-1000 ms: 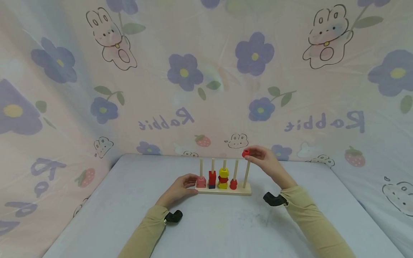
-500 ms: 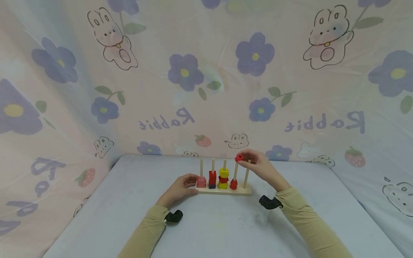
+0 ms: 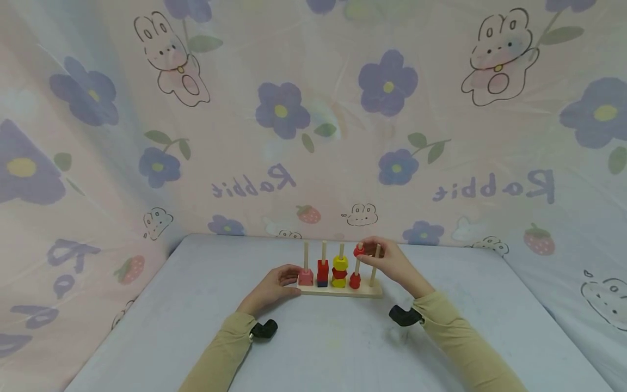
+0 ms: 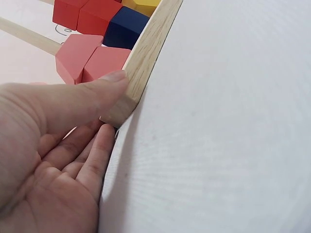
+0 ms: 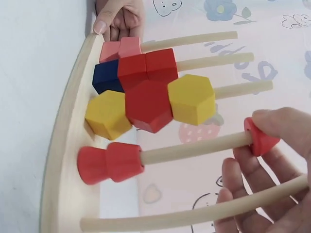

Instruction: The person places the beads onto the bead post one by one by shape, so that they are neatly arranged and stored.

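Observation:
A wooden base [image 3: 364, 293] [image 4: 146, 53] [image 5: 65, 160] with five upright pegs stands at the table's far middle. My right hand [image 3: 387, 260] [image 5: 262, 160] pinches a small red bead [image 3: 359, 250] [image 5: 261, 138] threaded on the top of the fourth peg [image 3: 357, 265] [image 5: 194, 147], above a red bead [image 3: 355, 280] [image 5: 109, 163] at its foot. My left hand [image 3: 279, 280] [image 4: 53, 145] holds the base's left end, thumb on its top edge beside the pink cube [image 3: 305, 277] [image 4: 80, 58] [image 5: 119, 48]. Red and blue cubes [image 3: 321, 272] [image 5: 141, 70] fill the second peg, yellow and red hexagons [image 3: 339, 271] [image 5: 150, 104] the third. The fifth peg [image 3: 374, 265] [image 5: 194, 213] is bare.
The light table [image 3: 333, 337] runs to a cloth backdrop [image 3: 313, 136] printed with flowers and rabbits at its far edge and both sides. Small black wrist cameras [image 3: 263, 329] sit on both sleeves.
My right hand carried the small red bead from above the fifth peg leftward and down onto the top of the fourth peg. My left hand kept still on the base.

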The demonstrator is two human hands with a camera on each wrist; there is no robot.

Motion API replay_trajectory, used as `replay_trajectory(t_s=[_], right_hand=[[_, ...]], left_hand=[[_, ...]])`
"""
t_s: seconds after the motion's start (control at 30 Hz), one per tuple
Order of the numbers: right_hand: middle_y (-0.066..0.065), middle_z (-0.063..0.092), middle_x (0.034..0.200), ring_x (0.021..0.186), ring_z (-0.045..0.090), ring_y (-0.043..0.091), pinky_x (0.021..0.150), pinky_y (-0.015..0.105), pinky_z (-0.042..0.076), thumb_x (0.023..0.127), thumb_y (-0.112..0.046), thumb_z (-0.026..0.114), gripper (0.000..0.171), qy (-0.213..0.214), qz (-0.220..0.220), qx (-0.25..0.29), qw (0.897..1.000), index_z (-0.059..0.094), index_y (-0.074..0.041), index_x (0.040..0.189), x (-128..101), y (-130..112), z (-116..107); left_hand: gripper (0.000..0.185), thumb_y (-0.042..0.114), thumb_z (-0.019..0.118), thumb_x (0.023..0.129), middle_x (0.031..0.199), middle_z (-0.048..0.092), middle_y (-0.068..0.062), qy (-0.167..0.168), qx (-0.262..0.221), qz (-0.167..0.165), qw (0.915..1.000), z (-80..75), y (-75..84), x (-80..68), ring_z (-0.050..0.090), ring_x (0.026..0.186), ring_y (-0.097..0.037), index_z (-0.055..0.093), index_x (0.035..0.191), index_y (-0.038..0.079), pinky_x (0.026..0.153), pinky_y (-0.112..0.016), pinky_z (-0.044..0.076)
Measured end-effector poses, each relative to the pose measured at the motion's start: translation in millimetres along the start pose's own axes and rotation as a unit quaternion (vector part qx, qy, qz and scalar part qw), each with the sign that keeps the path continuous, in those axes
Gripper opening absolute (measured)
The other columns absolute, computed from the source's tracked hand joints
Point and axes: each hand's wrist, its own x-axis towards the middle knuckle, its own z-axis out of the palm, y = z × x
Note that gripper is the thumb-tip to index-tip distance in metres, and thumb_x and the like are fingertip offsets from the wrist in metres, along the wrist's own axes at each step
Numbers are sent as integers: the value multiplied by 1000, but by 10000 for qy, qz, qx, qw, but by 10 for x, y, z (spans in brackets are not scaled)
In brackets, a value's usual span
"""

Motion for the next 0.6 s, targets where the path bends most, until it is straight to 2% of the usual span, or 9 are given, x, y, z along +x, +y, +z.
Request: replay_trajectory(t_s=[0.2,0.37,0.6], right_hand=[[10,69,98,92,64,22,84,32,54,84,-16,75,30,25,597,229,9980,64,0,107,-29,157,78],[11,69,98,94,64,25,85,37,54,84,-15,75,31,-44,977,187,9950,65,3,107,-83,279,162],[10,69,97,92,64,23,80,34,55,83,-15,75,29,-33,992,136,9950,67,2,106,-98,453,252]], left_hand=[[56,2,76,80,131,52,-14,-16,-7,-15,10000,6,3,-8,52,121,-29,51,131,3,101,-36,44],[56,2,76,80,131,53,-14,-33,-13,7,10000,11,7,-11,52,120,-29,51,130,2,101,-35,44],[52,-6,70,82,129,52,-21,-13,75,42,10000,46,319,-142,51,120,-36,49,130,-4,102,-44,43]])
